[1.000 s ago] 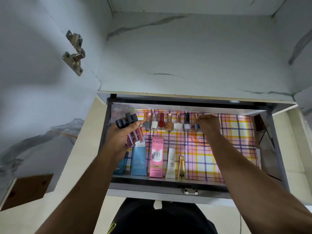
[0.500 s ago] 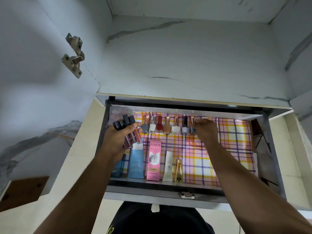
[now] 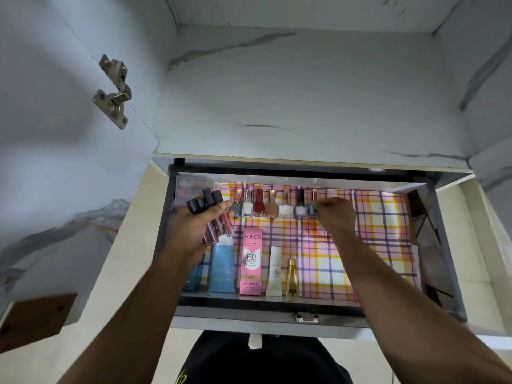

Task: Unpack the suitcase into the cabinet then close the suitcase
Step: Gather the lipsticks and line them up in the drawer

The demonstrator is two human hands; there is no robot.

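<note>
a pulled-out cabinet drawer (image 3: 304,309) lies open below the cabinet's marbled interior, its floor covered by a checked liner (image 3: 374,245) in pink, yellow and purple. the suitcase is not in view.

left hand (image 3: 191,234): fingers curled round a bundle of lip gloss tubes (image 3: 213,217), black caps pointing to the far side, tinted bodies toward the near side. the hand is held over the left part of the drawer, above a blue tube (image 3: 221,270).

right hand (image 3: 336,214): fingers curled, fingertips pinching the blue-grey nail polish bottle (image 3: 313,210) at the right end of the far row. whether the bottle stands on the liner or is lifted cannot be told.

far row: the nail polish bottles (image 3: 273,207) stand side by side along the far edge, from left to right grey, white, red, tan, white, lilac with a black cap, then the blue-grey one.

near row, left to right: a teal tube (image 3: 191,281) partly hidden by the left forearm, the blue tube, a pink pond's bb cream box (image 3: 250,267), a white tube (image 3: 274,273), a small gold bottle (image 3: 291,278). all lie flat, caps toward the near edge.

far left corner: a clear case (image 3: 191,187) with round pastel contents; detail too blurred to identify.

a metal hinge (image 3: 113,92) is fixed to the cabinet's left wall.
</note>
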